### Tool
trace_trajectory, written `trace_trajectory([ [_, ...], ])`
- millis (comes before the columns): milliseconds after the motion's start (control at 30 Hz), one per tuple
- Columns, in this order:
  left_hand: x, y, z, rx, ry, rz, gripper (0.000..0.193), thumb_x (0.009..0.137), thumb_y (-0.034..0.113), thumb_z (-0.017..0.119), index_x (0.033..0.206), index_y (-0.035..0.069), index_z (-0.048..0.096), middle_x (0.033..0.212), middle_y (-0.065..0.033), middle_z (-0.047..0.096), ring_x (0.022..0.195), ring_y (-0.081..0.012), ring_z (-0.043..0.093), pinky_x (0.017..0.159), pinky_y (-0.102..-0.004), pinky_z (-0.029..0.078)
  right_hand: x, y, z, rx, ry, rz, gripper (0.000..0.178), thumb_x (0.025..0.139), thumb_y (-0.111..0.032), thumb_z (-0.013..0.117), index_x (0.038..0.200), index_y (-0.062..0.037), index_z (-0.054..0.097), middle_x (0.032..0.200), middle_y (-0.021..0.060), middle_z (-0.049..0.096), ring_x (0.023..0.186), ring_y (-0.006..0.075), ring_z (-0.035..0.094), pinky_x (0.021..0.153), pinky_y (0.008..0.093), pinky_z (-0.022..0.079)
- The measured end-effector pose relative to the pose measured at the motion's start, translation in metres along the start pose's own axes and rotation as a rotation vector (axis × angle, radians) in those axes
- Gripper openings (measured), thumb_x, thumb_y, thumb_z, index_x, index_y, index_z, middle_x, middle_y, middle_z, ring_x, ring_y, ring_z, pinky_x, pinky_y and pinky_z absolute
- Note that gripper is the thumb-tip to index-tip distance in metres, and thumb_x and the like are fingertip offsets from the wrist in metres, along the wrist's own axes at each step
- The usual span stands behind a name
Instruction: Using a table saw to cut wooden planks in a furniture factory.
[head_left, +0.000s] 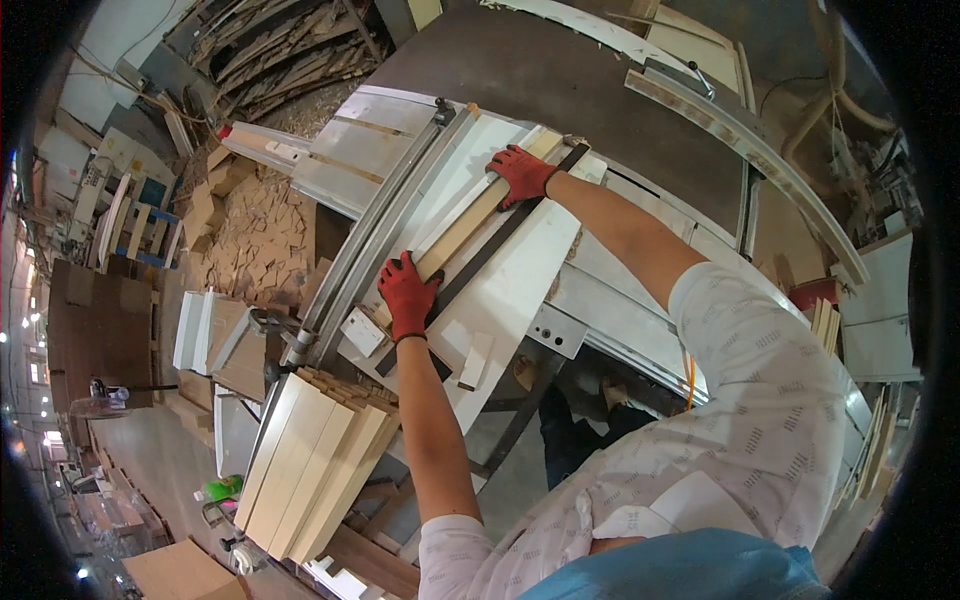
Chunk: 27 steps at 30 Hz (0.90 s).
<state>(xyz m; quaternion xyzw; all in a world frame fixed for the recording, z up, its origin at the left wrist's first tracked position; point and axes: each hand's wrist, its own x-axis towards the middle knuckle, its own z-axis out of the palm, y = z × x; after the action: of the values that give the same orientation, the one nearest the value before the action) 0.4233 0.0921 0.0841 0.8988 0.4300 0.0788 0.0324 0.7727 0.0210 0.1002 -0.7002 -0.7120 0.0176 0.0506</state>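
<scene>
- Pale strip, straight and slender (pixel 462 232): is lying lengthwise under both hands, on a smooth white panel (pixel 515 285).
- Dark strip, narrow (pixel 492 252): is running alongside the pale one.
- Small pale block (pixel 477 360): is resting near the panel's lower end.
- Long flat boards, cream (pixel 310 470): are lying stacked at lower left.
- Brown scraps, thin and jagged (pixel 255 240): are heaping beyond the metal rail (pixel 385 215).
- Green bottle (pixel 222 488): is standing or lying, contents indiscernible.
- Left hand, red-gloved (pixel 407 297): is gripping the pale strip's near part, half curled.
- Right hand, red-gloved (pixel 520 176): is straddling its farther part, thumb and fingers bent around the edges.
</scene>
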Motion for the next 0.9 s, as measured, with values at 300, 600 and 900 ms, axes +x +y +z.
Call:
trace_trajectory([
  [300,-0.013,-0.015,0.009,-0.079,0.046,-0.031,0.080,0.069,0.049,0.080,0.131,0.008,0.049,0.125,-0.0231,0.052,0.119,-0.0387,0.049,0.101,-0.0500,0.037,0.006,-0.009,0.021,0.089,0.099,-0.063,0.091,0.061,-0.053,0.082,0.131,-0.0020,0.052,0.133,0.0233,0.051,0.126,0.0394,0.045,0.113,0.0471,0.029],
  [600,-0.003,-0.001,-0.002,-0.107,0.003,-0.021,0.084,0.068,0.050,0.079,0.134,0.008,0.047,0.121,-0.0185,0.052,0.116,-0.0353,0.048,0.100,-0.0484,0.035,0.005,-0.002,-0.001,0.049,-0.076,0.092,0.093,0.064,-0.047,0.084,0.136,-0.0034,0.046,0.140,0.0191,0.044,0.133,0.0358,0.039,0.115,0.0459,0.027],
  [900,-0.031,-0.057,-0.025,0.296,-0.129,0.051,0.094,0.064,0.033,0.081,0.145,0.011,0.038,0.106,-0.0102,0.064,0.119,-0.0346,0.050,0.112,-0.0639,0.019,-0.006,-0.025,0.016,0.000,0.006,0.163,0.100,0.069,-0.045,0.081,0.147,-0.0072,0.031,0.142,0.0210,0.040,0.137,0.0388,0.032,0.114,0.0504,0.024],
])
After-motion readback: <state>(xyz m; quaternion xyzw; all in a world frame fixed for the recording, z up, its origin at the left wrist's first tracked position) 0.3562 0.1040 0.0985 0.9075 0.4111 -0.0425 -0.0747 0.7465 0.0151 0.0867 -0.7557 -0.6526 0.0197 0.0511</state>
